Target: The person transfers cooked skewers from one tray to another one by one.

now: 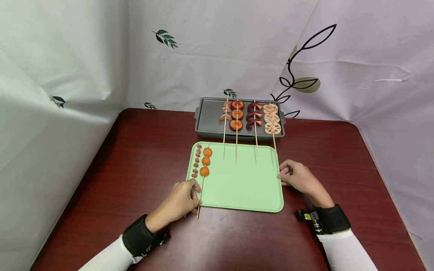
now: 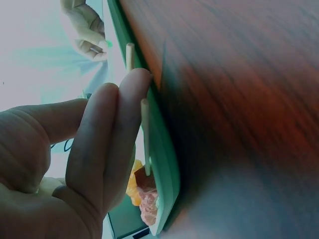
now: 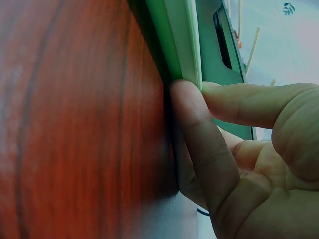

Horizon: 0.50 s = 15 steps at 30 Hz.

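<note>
A light green tray (image 1: 244, 180) lies on the table. My right hand (image 1: 298, 177) pinches its right rim, thumb above and fingers against the side (image 3: 169, 30). Over the tray's near left corner, my left hand (image 1: 181, 199) has its fingertips on the bare stick of a skewer of orange balls (image 1: 205, 161). That stick's end juts past the fingertips in the left wrist view. Just left of it lies a skewer of small pink meat pieces (image 1: 196, 162), its lower stick mostly hidden under the left hand. Both skewers lie along the tray's left side.
Behind the tray stands a grey grill pan (image 1: 211, 114). On it lie skewers of pale curved pieces (image 1: 225, 117), round brown slices (image 1: 237, 114), dark red tentacle pieces (image 1: 254, 116) and lotus root slices (image 1: 272, 118). Their sticks reach over the tray. Patterned cloth (image 1: 210, 49) hangs behind the table.
</note>
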Tool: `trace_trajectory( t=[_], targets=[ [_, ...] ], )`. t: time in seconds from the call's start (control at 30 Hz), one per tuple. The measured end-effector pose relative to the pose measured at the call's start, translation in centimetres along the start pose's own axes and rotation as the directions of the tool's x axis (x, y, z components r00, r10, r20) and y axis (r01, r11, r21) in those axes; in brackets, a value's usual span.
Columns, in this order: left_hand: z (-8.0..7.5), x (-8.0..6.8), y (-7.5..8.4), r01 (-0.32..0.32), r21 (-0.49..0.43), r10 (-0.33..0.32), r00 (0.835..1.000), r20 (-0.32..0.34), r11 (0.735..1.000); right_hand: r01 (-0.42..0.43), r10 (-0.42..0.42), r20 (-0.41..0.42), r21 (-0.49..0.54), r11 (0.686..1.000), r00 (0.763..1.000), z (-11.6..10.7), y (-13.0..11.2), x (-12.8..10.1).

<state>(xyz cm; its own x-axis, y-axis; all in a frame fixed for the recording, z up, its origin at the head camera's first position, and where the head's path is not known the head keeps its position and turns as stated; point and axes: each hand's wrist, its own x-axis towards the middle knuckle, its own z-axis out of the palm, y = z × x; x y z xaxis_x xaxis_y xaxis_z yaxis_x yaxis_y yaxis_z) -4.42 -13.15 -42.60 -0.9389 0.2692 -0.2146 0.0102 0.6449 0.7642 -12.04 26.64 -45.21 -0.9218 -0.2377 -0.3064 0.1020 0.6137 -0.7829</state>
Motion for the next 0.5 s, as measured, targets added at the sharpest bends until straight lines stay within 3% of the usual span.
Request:
trace_trajectory(
  t=[0.27,0.5],
  targets=[
    [-1.5,0.6,0.3,-0.034,-0.057,0.033,0.999,-0.018,0.998,0.002,-0.002,0.002,-0.003,1.0,1.0,0.0,0.0,0.0],
    [-3.2,1.5,0.6,-0.158,0.028,0.161,0.975,-0.152,0.987,0.001,-0.001,0.001,0.005,1.0,1.0,0.0,0.1,0.0]
  ],
)
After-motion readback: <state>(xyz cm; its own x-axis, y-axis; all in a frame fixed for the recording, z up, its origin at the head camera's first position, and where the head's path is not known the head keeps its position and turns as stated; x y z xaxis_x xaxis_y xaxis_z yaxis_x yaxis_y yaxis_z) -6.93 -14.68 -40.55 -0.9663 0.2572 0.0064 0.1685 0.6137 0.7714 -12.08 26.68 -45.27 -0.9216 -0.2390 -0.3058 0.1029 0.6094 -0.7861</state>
